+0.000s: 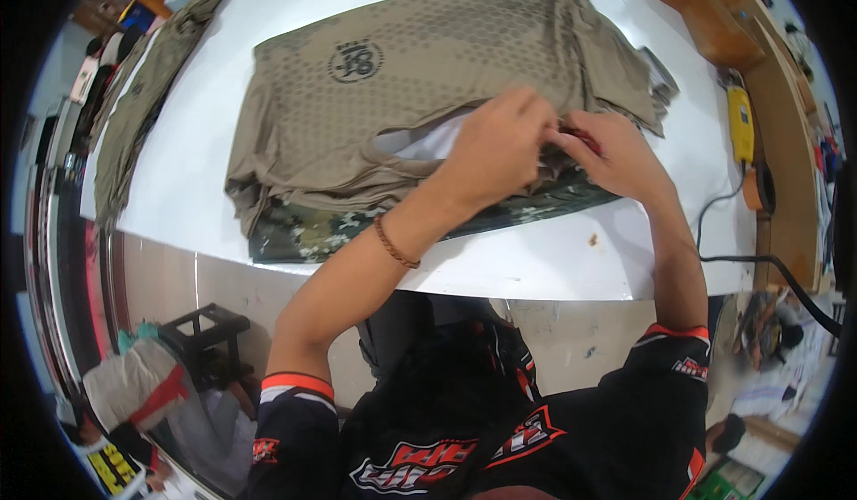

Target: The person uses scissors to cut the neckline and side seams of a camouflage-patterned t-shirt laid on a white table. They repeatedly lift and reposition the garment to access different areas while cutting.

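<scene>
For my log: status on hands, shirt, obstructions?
Left hand, right hand together at tan shirt, grip unclear. Shirt lies over camouflage fabric. Yellow tool right, clear of hands.

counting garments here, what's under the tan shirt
Camouflage cloth shows along the near edge of the tan shirt, lying on the white table. Everything farther under is covered, so I can't tell how many layers there are.

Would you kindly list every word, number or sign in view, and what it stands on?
Wording is not copied here, only described.
Tan shirt: round black emblem with print.
Wearer's black shirt: red-and-white lettering, front and sleeves.
Yellow-and-black patch, lower left: too blurred to read.
Yellow device: any marking too small to read.
</scene>
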Tool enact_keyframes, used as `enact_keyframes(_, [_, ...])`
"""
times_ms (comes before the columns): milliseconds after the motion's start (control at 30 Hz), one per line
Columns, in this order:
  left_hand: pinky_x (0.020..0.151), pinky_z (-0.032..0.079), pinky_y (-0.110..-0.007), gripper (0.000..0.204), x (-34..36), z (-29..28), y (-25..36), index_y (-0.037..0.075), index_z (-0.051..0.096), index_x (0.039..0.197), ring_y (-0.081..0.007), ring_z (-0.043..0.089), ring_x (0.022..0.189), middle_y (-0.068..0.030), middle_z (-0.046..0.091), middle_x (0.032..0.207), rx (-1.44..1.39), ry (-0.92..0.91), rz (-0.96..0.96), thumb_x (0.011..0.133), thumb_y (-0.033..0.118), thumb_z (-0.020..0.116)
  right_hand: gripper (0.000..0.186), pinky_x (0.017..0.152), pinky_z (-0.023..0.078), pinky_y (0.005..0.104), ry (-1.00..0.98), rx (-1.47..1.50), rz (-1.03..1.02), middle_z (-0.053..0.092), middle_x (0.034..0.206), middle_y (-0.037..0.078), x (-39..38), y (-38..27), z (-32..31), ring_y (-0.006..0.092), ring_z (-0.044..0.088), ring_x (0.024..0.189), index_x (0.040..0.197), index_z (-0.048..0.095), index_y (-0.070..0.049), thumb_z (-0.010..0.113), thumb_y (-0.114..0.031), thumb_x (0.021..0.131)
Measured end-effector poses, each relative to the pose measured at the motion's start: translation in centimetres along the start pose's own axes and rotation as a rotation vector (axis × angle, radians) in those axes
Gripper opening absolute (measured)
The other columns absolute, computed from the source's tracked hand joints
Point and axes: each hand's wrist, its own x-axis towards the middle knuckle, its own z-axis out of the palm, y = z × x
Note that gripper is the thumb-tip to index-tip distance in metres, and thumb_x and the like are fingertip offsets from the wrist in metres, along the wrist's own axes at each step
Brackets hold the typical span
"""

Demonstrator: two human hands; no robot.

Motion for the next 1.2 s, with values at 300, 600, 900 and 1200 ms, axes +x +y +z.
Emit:
enact_keyframes(300, [0.066,0.048,-0.035,0.012,-10.3,-10.2,8.1,0.008,0.063,0.084,-0.0252,0.063,0.073,-0.0043,0.065,0.079,-0.293,-0.16,0.01,0.08,-0.003,0.068,0.03,0.057,0.041,0.034,0.055,0.128,0.084,0.055,0.067,0.013,-0.3,-0.8,-1.0,0.0202,0.045,0.059,0.1,0.069,-0.001,0.081,-0.024,0.083])
enact_keyframes(600, [0.073,0.05,-0.026,0.045,-25.7,-19.5,4.8,-0.004,0.054,0.125,-0.0116,0.06,0.083,-0.0097,0.063,0.114,0.304,0.918,-0.528,0.085,-0.008,0.073,0.026,0.06,0.046,0.0384,0.133,-0.027,0.072,0.064,0.07,0.017,-0.1,0.4,0.8,0.0319,0.058,0.06,0.101,0.073,-0.002,0.079,-0.023,0.085])
enact_keyframes(900, [0.049,0.04,-0.025,0.044,-11.7,-18.2,2.4,0.006,0.072,0.121,-0.0081,0.048,0.05,-0.0073,0.074,0.106,0.575,0.105,-0.409,0.08,0.014,0.086,0.015,0.058,0.038,0.0303,0.287,0.362,0.101,0.058,0.064,0.004,0.7,0.9,1.0,0.0104,0.046,0.061,0.086,0.066,-0.001,0.07,-0.016,0.091])
enact_keyframes(1200, [0.063,0.052,-0.03,0.017,-5.4,-16.7,-1.9,0.005,0.076,0.097,-0.0188,0.067,0.067,-0.0064,0.072,0.082,0.53,0.612,-0.26,0.085,0.015,0.081,0.017,0.062,0.036,0.0214,0.587,0.875,0.201,0.068,0.082,0.0,2.3,-0.7,1.7,0.0016,0.043,0.065,0.111,0.064,-0.005,0.056,-0.019,0.105])
